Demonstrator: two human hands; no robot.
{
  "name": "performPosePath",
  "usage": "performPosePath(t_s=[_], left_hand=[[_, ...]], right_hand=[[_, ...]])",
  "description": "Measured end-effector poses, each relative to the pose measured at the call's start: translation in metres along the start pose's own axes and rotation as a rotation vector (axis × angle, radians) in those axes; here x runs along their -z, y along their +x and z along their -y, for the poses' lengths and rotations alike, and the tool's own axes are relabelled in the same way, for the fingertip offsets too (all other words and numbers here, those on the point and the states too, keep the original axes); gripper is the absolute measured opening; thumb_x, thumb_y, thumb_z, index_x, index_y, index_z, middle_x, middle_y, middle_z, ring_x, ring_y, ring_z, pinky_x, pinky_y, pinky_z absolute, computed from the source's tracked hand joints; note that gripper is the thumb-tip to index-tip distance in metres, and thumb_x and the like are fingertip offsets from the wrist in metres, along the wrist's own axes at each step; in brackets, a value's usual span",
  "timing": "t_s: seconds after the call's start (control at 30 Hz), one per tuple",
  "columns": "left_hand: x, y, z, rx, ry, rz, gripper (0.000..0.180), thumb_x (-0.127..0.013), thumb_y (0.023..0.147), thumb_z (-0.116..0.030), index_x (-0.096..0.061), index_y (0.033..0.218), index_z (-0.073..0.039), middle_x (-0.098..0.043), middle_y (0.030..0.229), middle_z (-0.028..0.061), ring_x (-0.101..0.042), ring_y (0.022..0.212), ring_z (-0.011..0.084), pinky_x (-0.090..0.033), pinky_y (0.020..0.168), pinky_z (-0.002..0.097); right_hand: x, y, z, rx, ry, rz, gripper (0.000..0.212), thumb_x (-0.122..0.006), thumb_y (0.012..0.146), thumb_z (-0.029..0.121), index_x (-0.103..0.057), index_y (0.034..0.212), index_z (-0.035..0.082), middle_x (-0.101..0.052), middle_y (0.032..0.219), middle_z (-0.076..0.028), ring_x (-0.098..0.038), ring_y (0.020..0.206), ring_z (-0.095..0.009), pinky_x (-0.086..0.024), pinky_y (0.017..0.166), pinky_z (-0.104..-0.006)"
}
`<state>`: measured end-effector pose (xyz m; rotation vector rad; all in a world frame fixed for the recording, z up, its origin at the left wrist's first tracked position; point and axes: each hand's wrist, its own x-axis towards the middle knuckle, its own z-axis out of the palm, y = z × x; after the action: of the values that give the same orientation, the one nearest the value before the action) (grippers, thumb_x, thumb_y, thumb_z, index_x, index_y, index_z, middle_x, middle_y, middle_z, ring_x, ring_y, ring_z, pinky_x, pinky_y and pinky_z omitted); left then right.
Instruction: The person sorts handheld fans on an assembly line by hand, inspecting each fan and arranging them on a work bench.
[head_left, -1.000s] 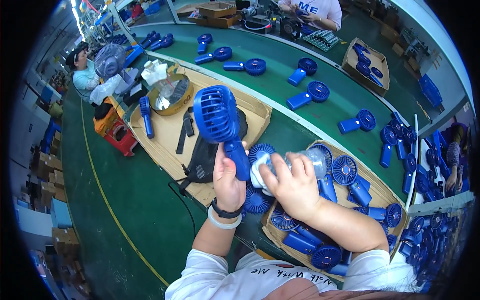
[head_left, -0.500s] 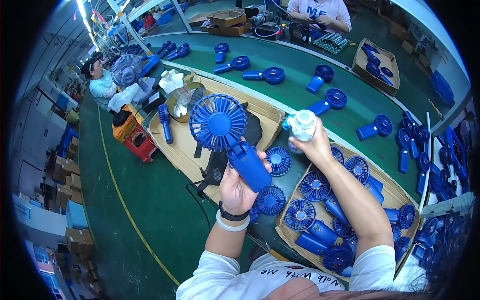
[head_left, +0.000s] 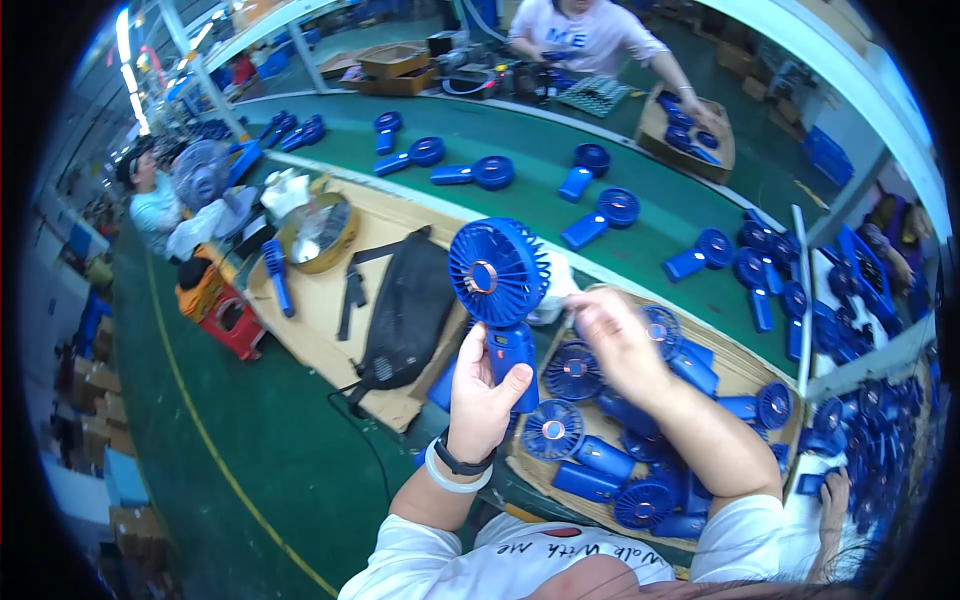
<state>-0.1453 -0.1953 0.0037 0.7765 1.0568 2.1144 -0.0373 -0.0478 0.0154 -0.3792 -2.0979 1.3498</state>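
Observation:
My left hand (head_left: 482, 395) is wrapped round the handle of a blue handheld fan (head_left: 490, 278), held upright with the copper-ringed hub of its head facing me. To its right is my right hand (head_left: 622, 345), smeared by motion. Close to its fingertips is a white bottle-like object (head_left: 556, 290), partly hidden behind the fan head. Whether the right fingers touch or hold it cannot be made out. Under the right forearm, a cardboard tray (head_left: 540, 487) holds several blue handheld fans (head_left: 552, 429).
A black backpack (head_left: 405, 310) lies in a cardboard tray (head_left: 330, 345) on the left. Several fans rest along the green conveyor (head_left: 530, 130). Across it, a person (head_left: 585, 40) reaches into a box of fans (head_left: 728, 150). At lower right, another person's hand (head_left: 835, 492) touches fans.
My left hand has turned the fan from its back to its front. My right hand has moved lower, its hold on the white object no longer plain. The person opposite has reached into the box.

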Motion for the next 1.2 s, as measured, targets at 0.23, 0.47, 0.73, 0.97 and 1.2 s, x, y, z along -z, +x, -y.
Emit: performPosePath(t_s=[0.23, 0.47, 0.73, 0.97, 1.2], left_hand=[[-0.043, -0.018, 0.036, -0.065, 0.187, 0.186, 0.068, -0.057, 0.079, 0.005, -0.019, 0.135, 0.005, -0.027, 0.124, 0.0114, -0.038, 0.115, 0.0201, -0.036, 0.097, 0.0321], [-0.059, -0.026, 0.034, -0.098, 0.621, 0.44, 0.077, -0.063, 0.073, 0.002, -0.022, 0.139, -0.001, -0.023, 0.126, 0.014, -0.035, 0.115, 0.0231, -0.041, 0.09, 0.0322], [-0.044, -0.03, 0.032, -0.043, 0.785, 0.421, 0.063, -0.067, 0.069, -0.002, -0.044, 0.127, -0.007, -0.034, 0.119, 0.0129, -0.041, 0.109, 0.0251, -0.041, 0.087, 0.0319], [0.0, -0.042, 0.004, -0.151, 1.326, 0.406, 0.059, -0.064, 0.07, -0.001, -0.042, 0.125, -0.003, -0.035, 0.124, 0.0209, -0.036, 0.117, 0.0363, -0.027, 0.101, 0.0421], [0.068, -0.079, -0.006, -0.024, 1.65, 0.283, 0.056, -0.06, 0.077, -0.003, -0.035, 0.127, 0.001, -0.043, 0.117, 0.0232, -0.044, 0.108, 0.0413, -0.036, 0.092, 0.0433]], right_hand=[[0.009, -0.037, 0.033, -0.259, 0.472, 0.109, 0.048, -0.056, 0.087, 0.008, -0.034, 0.129, -0.001, -0.052, 0.113, -0.009, -0.051, 0.102, -0.014, -0.043, 0.089, -0.0287], [0.046, -0.069, 0.031, -0.306, 0.566, -0.072, 0.033, -0.057, 0.084, 0.0, -0.044, 0.115, -0.002, -0.055, 0.107, -0.007, -0.053, 0.097, -0.011, -0.045, 0.086, -0.0262], [0.097, -0.112, 0.031, -0.391, 0.563, -0.182, 0.039, -0.058, 0.084, 0.002, -0.044, 0.119, 0.0, -0.056, 0.106, -0.004, -0.054, 0.097, -0.01, -0.044, 0.088, -0.0268], [0.156, -0.185, 0.018, -0.394, 0.428, -0.512, 0.04, -0.062, 0.079, 0.006, -0.05, 0.116, 0.001, -0.059, 0.104, -0.003, -0.055, 0.093, -0.009, -0.043, 0.086, -0.0265], [0.184, -0.235, 0.018, -0.355, 0.395, -0.735, 0.042, -0.062, 0.078, 0.006, -0.048, 0.118, 0.002, -0.058, 0.105, -0.004, -0.055, 0.094, -0.01, -0.042, 0.087, -0.0268]])
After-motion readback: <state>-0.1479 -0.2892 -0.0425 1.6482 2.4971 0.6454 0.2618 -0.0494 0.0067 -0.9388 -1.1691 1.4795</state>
